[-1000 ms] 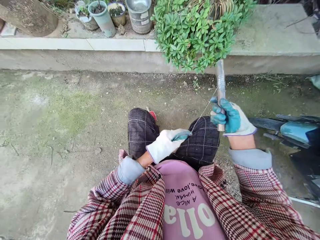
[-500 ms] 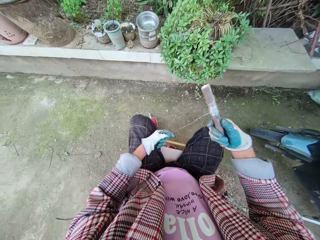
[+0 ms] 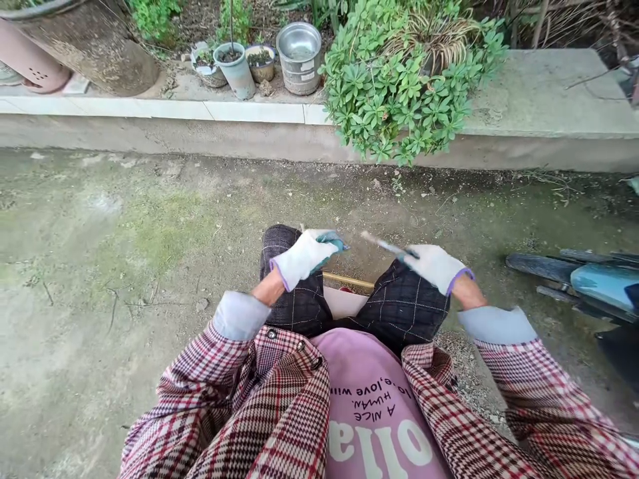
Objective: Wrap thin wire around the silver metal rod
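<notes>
I sit low with both knees up, in dark checked trousers and a plaid jacket. My right hand (image 3: 435, 265), in a white and teal glove, is closed round a grey stick (image 3: 385, 245) wound with thin wire; the stick points left and is blurred. My left hand (image 3: 304, 255), gloved the same, hovers over my left knee with its fingers curled. What they pinch is too fine to make out. A yellowish rod (image 3: 348, 281) lies across the gap between my knees.
A concrete ledge (image 3: 539, 106) runs across the far side, with a leafy green plant (image 3: 404, 80) hanging over it. Small flowerpots (image 3: 234, 66) and a metal bucket (image 3: 299, 48) stand behind. A dark blue scooter part (image 3: 589, 279) lies at the right. The ground is mossy dirt.
My right hand has swung the stick down from upright to nearly level, pointing left, and turned palm down. My left hand rose slightly over the knee. The view tilted a little.
</notes>
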`<state>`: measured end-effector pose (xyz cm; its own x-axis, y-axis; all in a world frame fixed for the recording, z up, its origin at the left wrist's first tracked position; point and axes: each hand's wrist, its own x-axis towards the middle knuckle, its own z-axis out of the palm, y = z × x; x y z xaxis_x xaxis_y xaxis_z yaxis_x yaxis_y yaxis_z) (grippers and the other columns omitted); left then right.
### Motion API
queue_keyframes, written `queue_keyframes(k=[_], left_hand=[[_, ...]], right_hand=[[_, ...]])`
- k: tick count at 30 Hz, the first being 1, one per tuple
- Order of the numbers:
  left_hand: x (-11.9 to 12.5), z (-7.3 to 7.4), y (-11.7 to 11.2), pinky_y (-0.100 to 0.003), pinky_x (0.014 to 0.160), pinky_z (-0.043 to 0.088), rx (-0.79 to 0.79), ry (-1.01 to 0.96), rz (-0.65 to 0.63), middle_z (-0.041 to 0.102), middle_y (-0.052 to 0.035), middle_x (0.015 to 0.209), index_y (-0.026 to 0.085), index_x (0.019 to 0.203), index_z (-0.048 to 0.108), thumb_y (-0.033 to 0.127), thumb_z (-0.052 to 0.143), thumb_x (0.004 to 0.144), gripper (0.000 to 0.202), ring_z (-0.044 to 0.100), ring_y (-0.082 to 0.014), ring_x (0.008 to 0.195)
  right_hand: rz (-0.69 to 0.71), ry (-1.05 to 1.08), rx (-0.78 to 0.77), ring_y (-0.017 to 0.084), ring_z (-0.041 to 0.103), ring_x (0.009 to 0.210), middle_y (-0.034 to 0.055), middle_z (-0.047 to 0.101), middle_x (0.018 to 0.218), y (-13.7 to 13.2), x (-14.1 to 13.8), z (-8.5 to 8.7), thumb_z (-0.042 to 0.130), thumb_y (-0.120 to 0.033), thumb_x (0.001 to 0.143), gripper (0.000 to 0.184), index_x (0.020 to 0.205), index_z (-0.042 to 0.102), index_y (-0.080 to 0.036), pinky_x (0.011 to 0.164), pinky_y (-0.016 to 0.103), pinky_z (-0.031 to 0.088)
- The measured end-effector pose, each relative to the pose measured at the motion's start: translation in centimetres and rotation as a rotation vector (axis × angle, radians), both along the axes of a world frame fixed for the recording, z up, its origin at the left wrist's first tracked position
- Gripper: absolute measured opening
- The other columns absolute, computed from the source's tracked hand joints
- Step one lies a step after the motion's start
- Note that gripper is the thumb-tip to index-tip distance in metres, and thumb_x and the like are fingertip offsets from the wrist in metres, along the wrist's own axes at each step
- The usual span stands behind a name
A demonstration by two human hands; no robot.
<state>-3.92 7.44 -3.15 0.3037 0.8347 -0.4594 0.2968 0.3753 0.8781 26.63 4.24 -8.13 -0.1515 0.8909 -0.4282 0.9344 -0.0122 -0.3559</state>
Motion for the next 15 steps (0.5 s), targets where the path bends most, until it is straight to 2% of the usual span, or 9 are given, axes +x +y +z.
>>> queue_keyframes(k=[1,3,5,7,8,10,12,13,15], left_hand=[[0.3,0.0,-1.2,-0.02,0.042,0.024,-0.049,-0.028,0.019,0.051,0.0065,0.051,0.011,0.092,0.079,0.016,0.062,0.079,0.022,0.032,-0.005,0.042],[1.0,-0.7,-3.5,-0.02,0.039,0.021,-0.144,-0.116,-0.005,0.05,0.007,0.051,0.011,0.103,0.078,0.023,0.062,0.083,0.028,0.029,-0.0046,0.039],[1.7,-1.7,-5.0,-0.019,0.038,0.021,-0.179,-0.145,-0.038,0.052,0.0062,0.054,0.01,0.102,0.077,0.028,0.065,0.082,0.029,0.03,-0.0038,0.038],[2.1,-2.7,-5.5,-0.018,0.038,0.022,-0.177,-0.152,-0.058,0.055,0.0052,0.059,0.01,0.097,0.076,0.03,0.066,0.081,0.027,0.032,-0.0032,0.039],[2.1,-3.1,-5.3,-0.017,0.038,0.022,-0.178,-0.148,-0.061,0.055,0.005,0.06,0.011,0.095,0.075,0.03,0.066,0.081,0.026,0.033,-0.0031,0.04],[1.8,-3.6,-4.4,-0.018,0.039,0.022,-0.199,-0.116,-0.031,0.053,0.0056,0.057,0.011,0.093,0.074,0.028,0.066,0.079,0.023,0.033,-0.0036,0.039],[1.3,-3.7,-3.2,-0.019,0.04,0.022,-0.208,-0.076,0.035,0.048,0.0067,0.052,0.011,0.089,0.074,0.024,0.068,0.077,0.019,0.032,-0.0044,0.039],[1.0,-3.5,-2.6,-0.019,0.041,0.023,-0.184,-0.077,0.041,0.05,0.0061,0.052,0.011,0.088,0.074,0.021,0.068,0.076,0.017,0.034,-0.0049,0.04],[0.5,-3.0,-1.6,-0.02,0.042,0.023,-0.104,-0.053,0.043,0.049,0.0065,0.051,0.011,0.087,0.074,0.021,0.064,0.079,0.016,0.033,-0.0056,0.041]], right_hand=[[-0.154,0.111,0.033,0.021,0.057,0.062,0.0084,0.062,0.067,0.7,0.1,-0.1,0.053,-0.043,0.091,0.031,0.072,0.061,-0.02,0.06,0.034,0.045],[-0.349,0.36,0.049,0.016,0.048,0.052,0.0031,0.056,0.065,1.4,-0.5,0.1,0.05,-0.052,0.093,0.036,0.079,0.061,-0.02,0.05,0.03,0.041],[-0.445,0.703,-0.001,0.012,0.04,0.045,-0.0017,0.052,0.065,1.3,-1.8,0.9,0.048,-0.062,0.094,0.044,0.095,0.063,-0.02,0.041,0.026,0.034],[-0.455,1.059,-0.104,0.01,0.034,0.041,-0.0053,0.047,0.062,0.5,-3.0,2.2,0.054,-0.066,0.091,0.047,0.104,0.063,-0.022,0.036,0.024,0.028],[-0.409,1.151,-0.133,0.01,0.032,0.04,-0.0065,0.044,0.058,0.1,-3.4,3.0,0.054,-0.066,0.092,0.047,0.104,0.064,-0.022,0.035,0.023,0.026],[-0.202,1.152,-0.243,0.01,0.032,0.038,-0.0068,0.043,0.052,-0.7,-3.7,4.6,0.054,-0.065,0.093,0.047,0.1,0.066,-0.02,0.036,0.024,0.027],[0.132,0.958,-0.496,0.011,0.041,0.04,-0.0024,0.056,0.056,-1.5,-3.7,5.7,0.056,-0.062,0.093,0.048,0.098,0.07,-0.017,0.038,0.025,0.032],[0.266,0.832,-0.55,0.011,0.048,0.045,0.0001,0.062,0.062,-1.9,-3.7,5.9,0.056,-0.058,0.095,0.045,0.098,0.072,-0.016,0.042,0.025,0.037],[0.456,0.577,-0.468,0.013,0.056,0.056,0.0031,0.069,0.071,-2.7,-3.8,5.5,0.055,-0.05,0.097,0.039,0.093,0.073,-0.016,0.051,0.025,0.042]])
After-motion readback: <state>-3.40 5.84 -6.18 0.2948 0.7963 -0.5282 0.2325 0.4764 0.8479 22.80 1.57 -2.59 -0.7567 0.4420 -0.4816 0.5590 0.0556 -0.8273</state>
